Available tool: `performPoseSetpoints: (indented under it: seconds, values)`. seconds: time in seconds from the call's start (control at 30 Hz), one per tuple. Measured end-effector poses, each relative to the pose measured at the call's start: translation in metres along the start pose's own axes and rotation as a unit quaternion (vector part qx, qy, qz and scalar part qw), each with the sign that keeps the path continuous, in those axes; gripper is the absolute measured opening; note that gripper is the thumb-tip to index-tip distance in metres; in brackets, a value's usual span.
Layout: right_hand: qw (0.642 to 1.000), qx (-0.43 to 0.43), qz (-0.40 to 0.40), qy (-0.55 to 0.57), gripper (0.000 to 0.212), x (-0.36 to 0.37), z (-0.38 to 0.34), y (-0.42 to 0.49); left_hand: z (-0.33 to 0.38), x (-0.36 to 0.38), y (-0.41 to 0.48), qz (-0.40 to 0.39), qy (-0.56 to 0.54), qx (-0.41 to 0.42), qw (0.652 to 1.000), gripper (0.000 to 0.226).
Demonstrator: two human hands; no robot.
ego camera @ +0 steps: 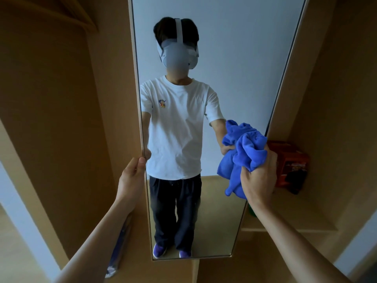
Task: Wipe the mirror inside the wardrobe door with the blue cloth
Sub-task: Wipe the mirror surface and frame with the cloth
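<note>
A tall narrow mirror [234,58] fills the inside of the wooden wardrobe door [114,82] straight ahead. It reflects a person in a white shirt and dark trousers. My right hand [260,176] grips a bunched blue cloth [242,152] at the mirror's right side, about mid-height, close to or against the glass. My left hand [132,174] holds the door's left edge, with the thumb curled round onto the mirror side.
An orange and black box [289,166] stands on a wardrobe shelf [295,219] right of the mirror. A green object peeks out behind my right forearm. Wooden wardrobe panels rise on both sides. A dark purple strap hangs under my left forearm.
</note>
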State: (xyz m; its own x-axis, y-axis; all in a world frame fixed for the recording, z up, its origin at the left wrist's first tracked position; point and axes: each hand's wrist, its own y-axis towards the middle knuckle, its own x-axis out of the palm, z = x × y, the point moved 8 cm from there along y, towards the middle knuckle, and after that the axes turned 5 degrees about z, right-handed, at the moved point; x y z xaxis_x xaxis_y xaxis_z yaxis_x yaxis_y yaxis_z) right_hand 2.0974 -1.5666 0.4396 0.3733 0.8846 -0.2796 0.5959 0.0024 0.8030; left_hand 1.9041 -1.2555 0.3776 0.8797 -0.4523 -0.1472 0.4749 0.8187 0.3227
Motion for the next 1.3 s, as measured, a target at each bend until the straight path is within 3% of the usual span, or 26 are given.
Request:
performPoseSetpoints:
  seconds: [0.17, 0.27, 0.47, 0.6, 0.8, 0.9, 1.0, 1.1, 1.3]
  values:
    - [0.997, -0.039, -0.018, 0.061, 0.027, 0.012, -0.044, -0.004, -0.003, 0.0, 0.001, -0.037, -0.01, -0.005, 0.999, 0.039]
    - [0.997, -0.026, -0.027, 0.07, 0.013, 0.024, -0.065, -0.015, -0.004, 0.001, 0.002, -0.058, -0.01, -0.017, 0.998, 0.045]
    - [0.997, -0.01, -0.077, 0.023, 0.035, 0.056, -0.089, -0.038, -0.013, 0.002, 0.0, -0.089, -0.042, -0.071, 0.993, 0.066]
    - [0.994, -0.053, -0.086, 0.04, 0.059, 0.074, -0.11, -0.061, -0.007, 0.003, -0.002, -0.088, -0.075, -0.073, 0.991, 0.051]
    - [0.988, -0.133, -0.084, -0.002, 0.066, 0.104, -0.155, -0.09, -0.013, 0.003, -0.004, -0.09, -0.109, -0.093, 0.986, 0.073]
    - [0.976, -0.183, -0.119, 0.011, 0.054, 0.117, -0.183, -0.11, -0.016, 0.001, -0.001, -0.089, -0.128, -0.098, 0.983, 0.065]
    - [0.965, -0.209, -0.158, 0.006, 0.058, 0.118, -0.19, -0.113, -0.016, 0.001, 0.002, -0.105, -0.131, -0.105, 0.98, 0.061]
    - [0.931, -0.285, -0.222, -0.043, 0.058, 0.113, -0.187, -0.101, -0.013, 0.0, 0.004, -0.125, -0.125, -0.105, 0.979, 0.066]
    - [0.888, -0.373, -0.242, -0.118, 0.051, 0.107, -0.186, -0.082, -0.026, 0.008, -0.012, -0.175, -0.092, -0.13, 0.972, 0.05]
